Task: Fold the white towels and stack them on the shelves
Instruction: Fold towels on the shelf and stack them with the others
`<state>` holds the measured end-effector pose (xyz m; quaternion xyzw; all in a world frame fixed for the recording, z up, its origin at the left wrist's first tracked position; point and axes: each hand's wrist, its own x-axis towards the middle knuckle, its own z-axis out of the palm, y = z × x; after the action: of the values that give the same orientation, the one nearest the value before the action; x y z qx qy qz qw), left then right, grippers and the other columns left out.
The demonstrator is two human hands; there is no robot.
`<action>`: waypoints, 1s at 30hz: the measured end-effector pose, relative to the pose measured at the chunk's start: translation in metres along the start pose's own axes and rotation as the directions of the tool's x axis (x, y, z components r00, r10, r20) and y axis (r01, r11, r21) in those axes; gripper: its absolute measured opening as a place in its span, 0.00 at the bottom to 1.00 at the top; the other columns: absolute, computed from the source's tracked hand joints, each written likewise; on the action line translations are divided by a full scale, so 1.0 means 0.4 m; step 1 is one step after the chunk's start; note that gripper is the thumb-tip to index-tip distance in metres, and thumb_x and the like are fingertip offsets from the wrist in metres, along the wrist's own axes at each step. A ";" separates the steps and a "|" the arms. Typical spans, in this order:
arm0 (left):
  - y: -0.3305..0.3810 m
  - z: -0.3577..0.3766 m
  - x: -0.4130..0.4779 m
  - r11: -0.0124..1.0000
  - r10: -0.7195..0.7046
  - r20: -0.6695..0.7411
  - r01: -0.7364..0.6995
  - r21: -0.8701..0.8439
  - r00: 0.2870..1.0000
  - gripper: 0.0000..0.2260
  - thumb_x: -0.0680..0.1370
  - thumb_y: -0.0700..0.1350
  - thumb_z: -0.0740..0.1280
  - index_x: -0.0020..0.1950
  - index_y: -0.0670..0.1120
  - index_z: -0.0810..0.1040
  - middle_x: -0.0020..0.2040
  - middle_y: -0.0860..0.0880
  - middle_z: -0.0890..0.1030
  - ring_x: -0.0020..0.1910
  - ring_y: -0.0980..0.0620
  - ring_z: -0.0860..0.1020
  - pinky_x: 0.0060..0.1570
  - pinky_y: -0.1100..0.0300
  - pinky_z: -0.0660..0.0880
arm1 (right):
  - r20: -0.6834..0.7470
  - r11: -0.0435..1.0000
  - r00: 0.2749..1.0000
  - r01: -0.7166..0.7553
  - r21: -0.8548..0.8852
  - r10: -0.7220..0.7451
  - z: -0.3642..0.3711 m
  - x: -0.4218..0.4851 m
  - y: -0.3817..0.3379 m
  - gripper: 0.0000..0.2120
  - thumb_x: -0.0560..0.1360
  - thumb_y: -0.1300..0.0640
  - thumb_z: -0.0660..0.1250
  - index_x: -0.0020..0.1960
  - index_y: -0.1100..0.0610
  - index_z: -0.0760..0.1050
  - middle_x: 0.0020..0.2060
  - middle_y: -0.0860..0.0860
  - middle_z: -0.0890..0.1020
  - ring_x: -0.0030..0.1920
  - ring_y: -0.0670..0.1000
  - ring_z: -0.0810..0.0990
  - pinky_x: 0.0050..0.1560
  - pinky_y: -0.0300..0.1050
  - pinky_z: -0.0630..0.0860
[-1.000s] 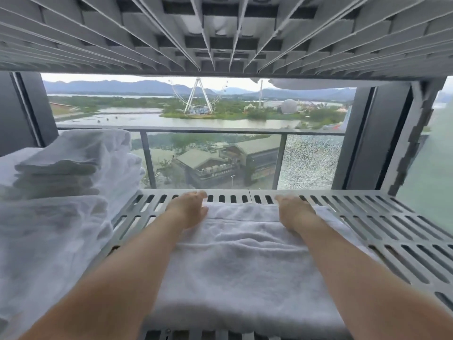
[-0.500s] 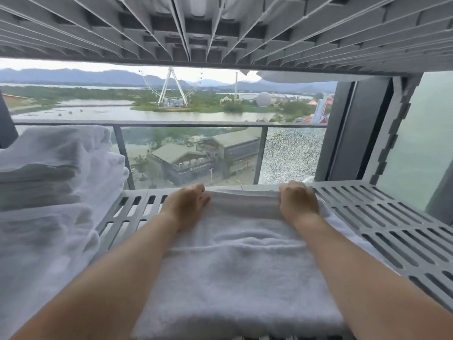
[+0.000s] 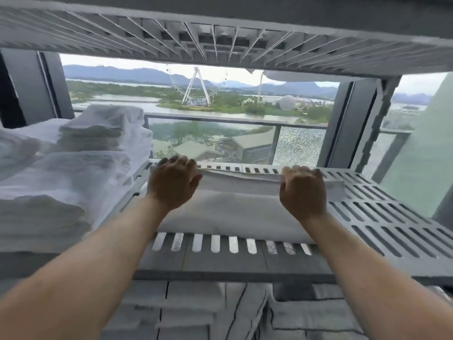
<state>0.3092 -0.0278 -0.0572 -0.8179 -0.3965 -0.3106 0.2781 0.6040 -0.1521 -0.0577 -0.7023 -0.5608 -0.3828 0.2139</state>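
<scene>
**Two hands grip the far edge of a folded towel on a slotted shelf**

Seen from the person's own head, two bare forearms reach forward into a shelving unit. A folded white towel (image 3: 235, 212) lies flat in the middle of a slotted grey shelf (image 3: 382, 217), with its near edge set back from the shelf's front lip.

The left hand (image 3: 174, 184) sits on the towel's far left corner. Its fingers are curled down over the far edge and its thumb is spread to the right across the top of the cloth. The right hand (image 3: 304, 192) is on the far right part of the same edge, knuckles up. Its fingers are bent tightly round the top layer. Between the two hands that top layer stands slightly raised from the folds under it.

To the left on the same shelf, just beside the left forearm, stands a tall stack of white towels (image 3: 73, 182). An upper shelf (image 3: 220, 33) runs close overhead. More white cloth (image 3: 196, 312) shows blurred on the level below. Behind the shelving, a window shows a glass balcony railing (image 3: 220, 119), water, green land and a Ferris wheel (image 3: 196, 87).
</scene>
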 end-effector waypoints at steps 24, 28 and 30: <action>0.293 -0.130 -0.091 0.986 -0.036 0.149 0.059 -0.154 0.988 0.18 0.81 0.57 0.55 0.52 0.48 0.80 0.53 0.47 0.81 0.46 0.47 0.80 0.40 0.55 0.78 | 0.863 0.480 0.381 -0.856 0.193 0.333 -0.241 -0.188 -0.007 0.22 0.79 0.49 0.59 0.37 0.62 0.81 0.27 0.53 0.83 0.19 0.48 0.74 0.26 0.36 0.63; 0.392 -0.108 -0.079 0.932 0.139 0.287 -0.027 -0.362 0.948 0.21 0.79 0.64 0.59 0.63 0.53 0.76 0.63 0.48 0.78 0.61 0.46 0.76 0.54 0.50 0.77 | 0.986 0.165 0.107 -0.982 0.086 0.124 -0.263 -0.190 -0.007 0.15 0.83 0.52 0.57 0.51 0.62 0.76 0.32 0.57 0.85 0.17 0.46 0.72 0.19 0.33 0.63; 0.423 -0.097 -0.092 0.902 0.244 0.308 -0.099 -0.420 0.920 0.19 0.77 0.64 0.63 0.62 0.54 0.77 0.64 0.49 0.78 0.63 0.48 0.75 0.56 0.51 0.75 | 0.998 -0.093 0.051 -0.994 0.055 0.044 -0.267 -0.205 -0.002 0.16 0.83 0.50 0.58 0.55 0.63 0.74 0.38 0.59 0.86 0.21 0.46 0.77 0.17 0.34 0.66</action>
<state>0.4188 -0.1625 -0.0939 -0.9316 -0.2938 -0.2064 0.0576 0.5652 -0.2809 -0.0558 -0.7027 -0.2127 0.5322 0.4215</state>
